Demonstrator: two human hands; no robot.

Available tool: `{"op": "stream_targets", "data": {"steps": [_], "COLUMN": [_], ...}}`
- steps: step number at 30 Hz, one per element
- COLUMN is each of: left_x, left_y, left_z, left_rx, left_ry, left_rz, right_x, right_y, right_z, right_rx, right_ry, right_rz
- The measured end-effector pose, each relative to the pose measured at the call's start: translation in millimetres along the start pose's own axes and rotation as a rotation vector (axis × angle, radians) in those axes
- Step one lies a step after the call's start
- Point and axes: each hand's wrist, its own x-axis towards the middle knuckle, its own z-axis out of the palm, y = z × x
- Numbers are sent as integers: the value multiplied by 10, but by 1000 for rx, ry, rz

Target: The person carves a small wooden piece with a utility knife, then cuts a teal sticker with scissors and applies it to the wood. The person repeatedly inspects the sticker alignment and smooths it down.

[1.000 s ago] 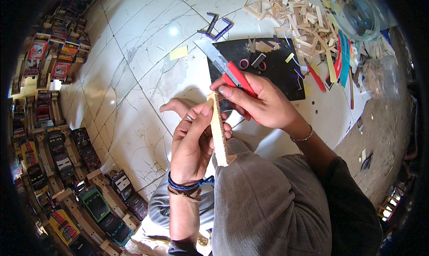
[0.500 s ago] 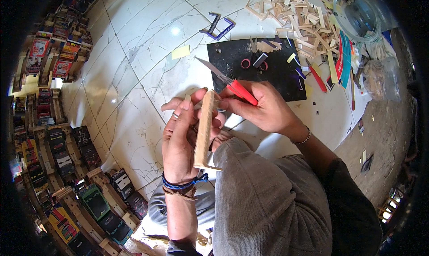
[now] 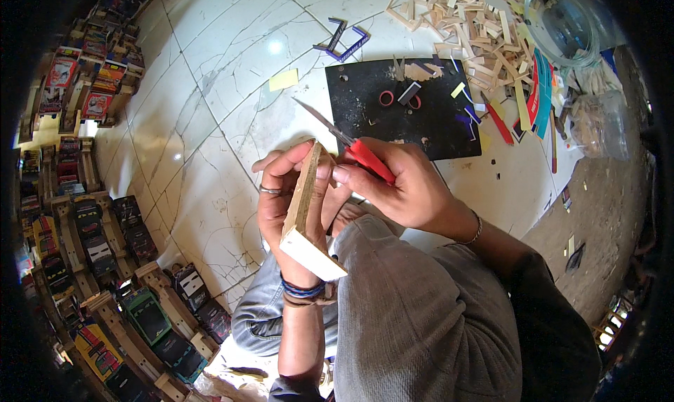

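Note:
My left hand (image 3: 277, 205) is closed round an L-shaped wooden piece (image 3: 306, 195), a long strip with a shorter pale board joined at its near end. The piece stands tilted over my lap, its pale end toward me. In my right hand (image 3: 414, 191) sits a red-handled knife (image 3: 370, 160), its pointed grey blade aimed up and to the left, past the far end of the wood and not visibly touching it. The right thumb and fingertips are close beside the wood's far part; whether they touch it cannot be told.
Beyond my hands a black board (image 3: 439, 139) carries scissors (image 3: 400, 100) and scraps. Small wooden pieces (image 3: 484, 40) are heaped far right, near a clear plastic container (image 3: 562, 26). Rows of wooden frames with printed panels (image 3: 151, 325) line the left. A yellow paper (image 3: 283, 80) lies on the tiles.
My left hand has turned the wooden piece, so the face of its short end board now shows. The knife has shifted slightly left and toward me in my right hand.

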Motion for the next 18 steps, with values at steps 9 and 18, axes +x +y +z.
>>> {"op": "stream_targets", "data": {"steps": [9,18], "left_x": [-10,-72], "left_y": [276,306], "left_z": [-161,-181], "left_rx": [-636,-732], "left_ry": [-3,-94], "left_rz": [-445,-435], "right_x": [-24,-65], "right_y": [55,-65], "right_z": [-120,-130], "right_rx": [-324,-444], "right_ry": [-3,-18], "right_rz": [-262,-217]}}
